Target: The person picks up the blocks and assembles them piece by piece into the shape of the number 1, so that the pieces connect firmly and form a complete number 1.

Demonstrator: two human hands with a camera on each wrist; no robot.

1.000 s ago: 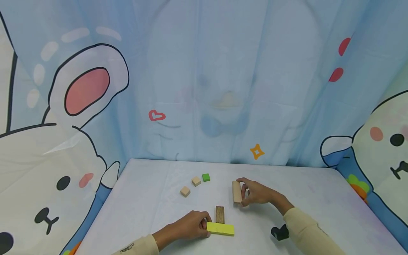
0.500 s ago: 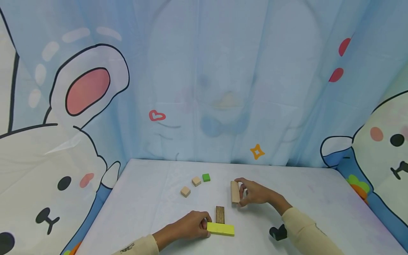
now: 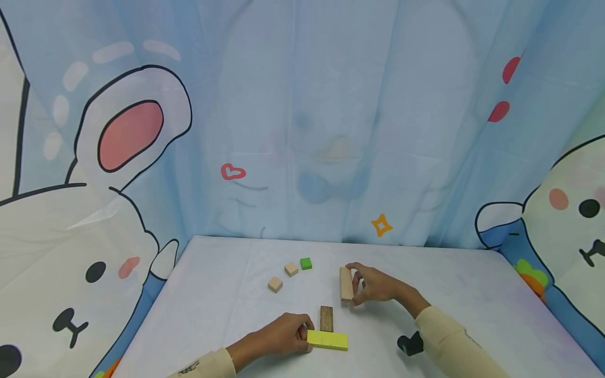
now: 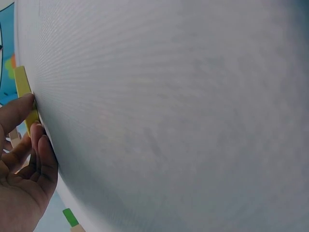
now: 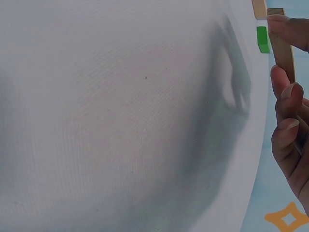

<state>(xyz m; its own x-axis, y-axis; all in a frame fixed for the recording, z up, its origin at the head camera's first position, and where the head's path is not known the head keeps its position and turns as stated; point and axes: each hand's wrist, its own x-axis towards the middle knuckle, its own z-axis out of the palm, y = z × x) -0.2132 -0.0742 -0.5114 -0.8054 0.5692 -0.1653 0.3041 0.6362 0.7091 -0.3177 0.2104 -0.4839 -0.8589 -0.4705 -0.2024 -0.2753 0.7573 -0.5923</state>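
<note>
The pale bar (image 3: 346, 286) looks like smooth matt wood, the tabletop (image 3: 222, 304) like cloth

A: Which parts are cropped?
B: Left wrist view: left hand (image 4: 24, 186), by the left edge, partly covering the yellow block (image 4: 21, 81); right wrist view: right hand (image 5: 289, 108), by the right edge.
A: The print (image 3: 188, 368) on the left sleeve (image 3: 216, 362)?
B: Head view: too small to read.

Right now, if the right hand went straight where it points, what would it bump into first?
Probably the green cube, with the pale block in the right hand leading, though the height above the table is unclear.
</note>
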